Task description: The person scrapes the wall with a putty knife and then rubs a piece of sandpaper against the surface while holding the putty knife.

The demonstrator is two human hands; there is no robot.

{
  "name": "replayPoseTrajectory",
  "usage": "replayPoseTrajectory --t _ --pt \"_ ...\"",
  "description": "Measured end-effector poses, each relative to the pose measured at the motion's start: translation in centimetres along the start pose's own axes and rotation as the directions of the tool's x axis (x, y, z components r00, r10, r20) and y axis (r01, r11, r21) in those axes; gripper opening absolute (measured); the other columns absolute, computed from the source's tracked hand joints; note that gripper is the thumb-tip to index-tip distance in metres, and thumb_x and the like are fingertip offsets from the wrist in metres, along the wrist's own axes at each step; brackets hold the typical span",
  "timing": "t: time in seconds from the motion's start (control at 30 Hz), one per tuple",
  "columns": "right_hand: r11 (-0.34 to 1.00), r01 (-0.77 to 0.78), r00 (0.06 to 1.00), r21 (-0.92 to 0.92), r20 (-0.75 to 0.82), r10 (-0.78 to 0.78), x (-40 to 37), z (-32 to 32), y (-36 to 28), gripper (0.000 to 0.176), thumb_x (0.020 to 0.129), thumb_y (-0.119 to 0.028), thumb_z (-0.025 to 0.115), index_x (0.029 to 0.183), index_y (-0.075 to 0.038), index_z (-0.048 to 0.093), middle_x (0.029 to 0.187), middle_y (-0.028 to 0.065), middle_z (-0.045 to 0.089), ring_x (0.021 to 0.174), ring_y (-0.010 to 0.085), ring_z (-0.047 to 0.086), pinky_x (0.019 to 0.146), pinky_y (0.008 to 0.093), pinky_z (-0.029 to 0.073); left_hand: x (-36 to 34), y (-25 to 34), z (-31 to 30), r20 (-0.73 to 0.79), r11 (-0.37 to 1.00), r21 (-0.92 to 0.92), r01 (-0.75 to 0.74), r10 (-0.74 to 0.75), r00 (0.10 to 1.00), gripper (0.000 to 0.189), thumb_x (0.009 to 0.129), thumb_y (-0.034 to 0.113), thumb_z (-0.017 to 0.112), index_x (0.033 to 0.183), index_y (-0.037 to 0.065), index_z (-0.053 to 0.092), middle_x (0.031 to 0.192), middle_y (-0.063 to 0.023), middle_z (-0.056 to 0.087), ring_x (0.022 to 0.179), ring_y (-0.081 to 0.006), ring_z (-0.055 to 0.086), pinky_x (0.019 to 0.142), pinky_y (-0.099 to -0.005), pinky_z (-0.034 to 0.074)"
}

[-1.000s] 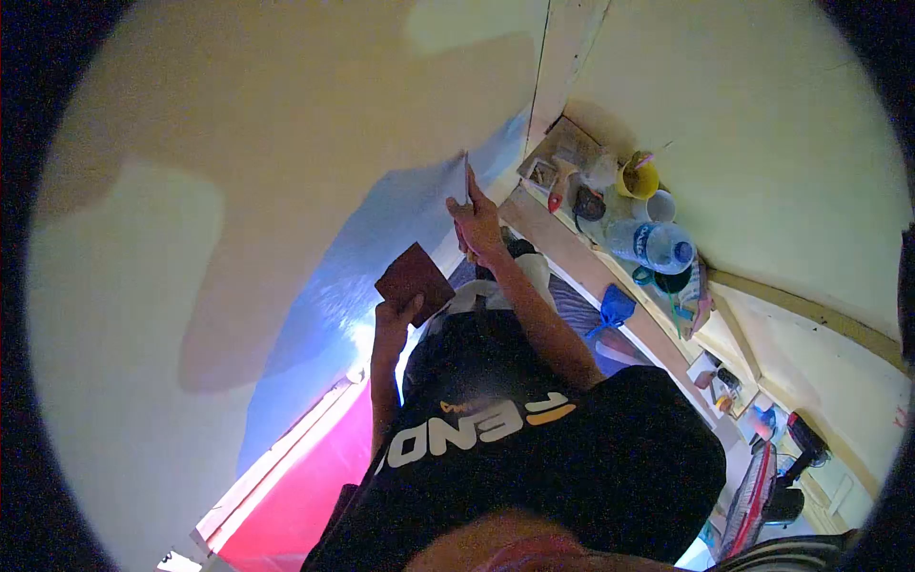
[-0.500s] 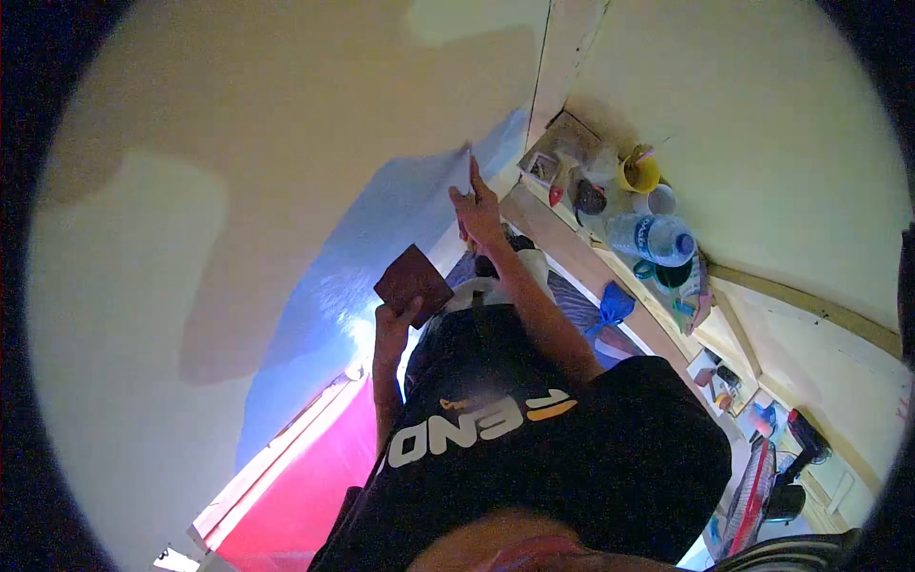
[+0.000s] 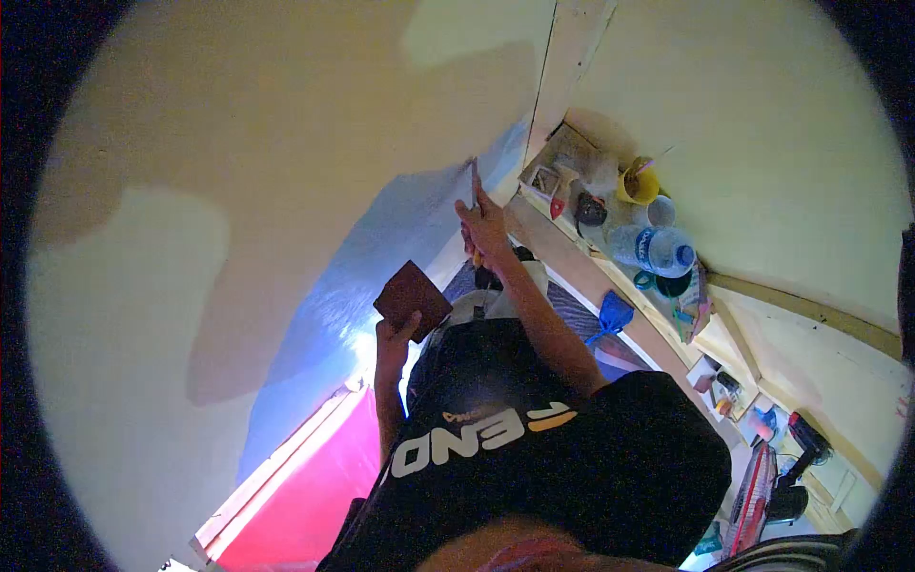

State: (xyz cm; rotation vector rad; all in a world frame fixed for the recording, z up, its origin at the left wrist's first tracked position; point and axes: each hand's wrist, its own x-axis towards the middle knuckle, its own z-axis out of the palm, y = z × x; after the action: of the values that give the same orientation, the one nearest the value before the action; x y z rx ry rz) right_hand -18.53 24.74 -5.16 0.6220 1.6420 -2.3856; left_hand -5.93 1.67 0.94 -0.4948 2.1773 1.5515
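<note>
My left hand (image 3: 396, 336) grips a dark brown square plate (image 3: 413, 301) by its lower edge, in front of my chest. Further up and to the right, my right hand (image 3: 486, 229) is closed around a thin tool (image 3: 475, 174), its index finger stretched along it. A bit of yellow-orange handle shows below the fingers. The tool's tip is at the wall (image 3: 324, 124), by the upper edge of a bluish-lit patch. The tool appears nearly edge-on, and its exact shape is unclear.
On the right, a wooden ledge holds a clear plastic bottle (image 3: 652, 249), a yellow cup (image 3: 638, 185), a white cup (image 3: 660, 211) and small items. A blue bag (image 3: 613, 313) hangs below. A fan (image 3: 753, 500) stands at lower right, and a pink panel (image 3: 315, 477) at lower left.
The view has shifted slightly, so most things sit a little lower. The tool in my right hand looks narrower, and more yellow handle shows. Both hands keep their holds.
</note>
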Motion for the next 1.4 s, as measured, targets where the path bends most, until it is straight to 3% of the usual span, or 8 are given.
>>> replayPoseTrajectory --t 0.13,0.23,0.27,0.37,0.5,0.7,1.1,1.4 --pt "1.000 0.023 0.995 -0.014 -0.092 -0.024 2.2 -0.6 -0.1 0.077 0.095 -0.024 0.066 0.158 -0.023 0.022 0.055 -0.0042 0.044 0.040 0.0065 0.040 0.034 0.0263 0.036 0.2 0.6 -0.4 0.066 0.992 0.087 0.094 -0.099 0.993 0.032 0.088 0.026 0.073 0.104 -0.002 0.071 0.091 -0.0074 0.072 0.084 -0.0148 0.062 0.078 -0.0347 0.049" --pt "1.000 0.010 0.998 0.014 0.069 -0.011 0.7 -0.8 -0.2 0.078 0.095 -0.025 0.067 0.158 -0.022 0.021 0.056 -0.0043 0.045 0.040 0.0071 0.040 0.034 0.0273 0.037 0.8 0.4 -0.3 -0.005 0.989 0.139 0.045 -0.045 0.999 0.034 0.089 0.029 0.072 0.101 -0.003 0.071 0.089 -0.0076 0.072 0.084 -0.0153 0.062 0.077 -0.0352 0.050" --pt "1.000 0.018 0.998 0.008 0.059 -0.019 0.9 -1.3 -0.5 0.078 0.095 -0.023 0.066 0.158 -0.023 0.021 0.055 -0.0050 0.044 0.039 0.0069 0.039 0.034 0.0264 0.036 0.8 0.0 -0.2 0.002 0.998 0.042 -0.057 0.057 0.998 0.034 0.088 0.030 0.073 0.099 -0.002 0.071 0.087 -0.0063 0.071 0.082 -0.0149 0.062 0.075 -0.0347 0.050" --pt "0.989 0.068 0.994 -0.128 -0.072 -0.078 2.7 -1.9 -0.9 0.077 0.094 -0.022 0.067 0.158 -0.022 0.023 0.054 -0.0056 0.043 0.039 0.0064 0.039 0.035 0.0251 0.035 1.1 0.3 -0.5 0.046 0.988 0.155 0.023 -0.031 0.998 0.035 0.089 0.031 0.073 0.099 -0.002 0.070 0.089 -0.0055 0.071 0.083 -0.0145 0.062 0.075 -0.0345 0.050" --pt "0.989 0.118 0.993 -0.092 0.039 -0.115 1.4 -1.3 0.8 0.076 0.095 -0.021 0.066 0.158 -0.023 0.022 0.053 -0.0051 0.043 0.039 0.0063 0.040 0.034 0.0257 0.037 1.7 -0.2 -0.1 0.042 0.999 -0.025 -0.035 0.036 0.998 0.029 0.089 0.027 0.075 0.100 0.000 0.071 0.090 -0.0035 0.071 0.081 -0.0117 0.060 0.074 -0.0319 0.049" --pt "0.996 0.041 0.995 -0.084 -0.086 -0.048 3.3 -2.2 -1.4 0.076 0.095 -0.021 0.066 0.157 -0.024 0.024 0.053 -0.0046 0.044 0.040 0.0074 0.041 0.034 0.0262 0.036 1.7 0.9 -0.2 0.087 0.998 0.001 -0.068 0.067 0.994 0.024 0.090 0.022 0.074 0.101 0.001 0.071 0.091 -0.0029 0.071 0.082 -0.0109 0.060 0.075 -0.0313 0.049" --pt "0.998 -0.023 1.000 0.054 0.013 0.022 1.4 -1.5 -1.4 0.077 0.094 -0.027 0.068 0.157 -0.028 0.023 0.056 -0.0034 0.045 0.039 0.0079 0.040 0.033 0.0267 0.035 3.1 -0.5 -1.0 0.051 0.997 0.059 0.056 -0.059 0.997 0.026 0.088 0.023 0.075 0.102 0.002 0.071 0.094 -0.0025 0.071 0.083 -0.0121 0.060 0.076 -0.0319 0.048" --pt "0.992 0.005 0.998 -0.125 -0.061 -0.013 -0.1 0.3 -1.1 0.074 0.094 -0.019 0.064 0.157 -0.024 0.025 0.050 -0.0033 0.047 0.035 0.0081 0.039 0.035 0.0277 0.039 2.9 0.9 -0.7 0.021 0.990 0.137 0.040 -0.043 0.999 0.029 0.088 0.028 0.075 0.099 0.002 0.071 0.088 0.0001 0.070 0.077 -0.0117 0.058 0.073 -0.0314 0.047"
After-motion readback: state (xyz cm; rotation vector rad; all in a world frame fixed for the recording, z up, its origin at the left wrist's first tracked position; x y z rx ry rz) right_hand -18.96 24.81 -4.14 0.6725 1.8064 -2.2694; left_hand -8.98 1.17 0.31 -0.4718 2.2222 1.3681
